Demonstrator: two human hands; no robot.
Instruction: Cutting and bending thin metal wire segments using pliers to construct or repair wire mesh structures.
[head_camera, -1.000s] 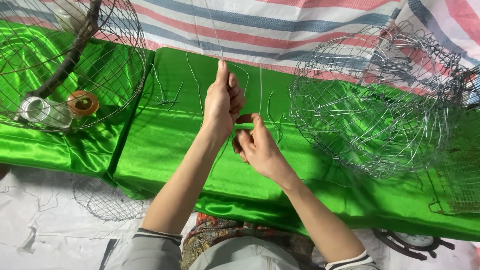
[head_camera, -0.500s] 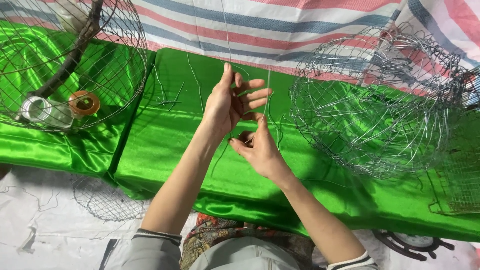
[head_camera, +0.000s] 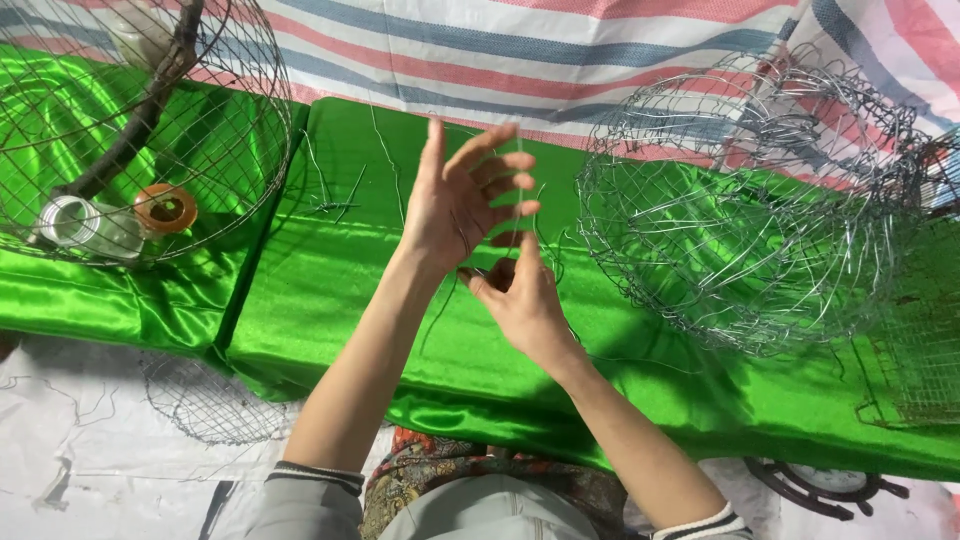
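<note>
1. A thin wire (head_camera: 519, 205) is held upright between the 2 hands, over the green cloth (head_camera: 330, 300) on the tabletop; its long axis runs away from the body, toward the striped sheet (head_camera: 520, 60).
2. The right hand (head_camera: 520, 300) is pinched on the wire's lower end — the nearer grip.
3. The left hand (head_camera: 462, 195) is spread, fingers splayed; only the fingertips touch the wire higher up.
4. The wire basket (head_camera: 745, 200) lies to the right — apart from both hands.
</note>
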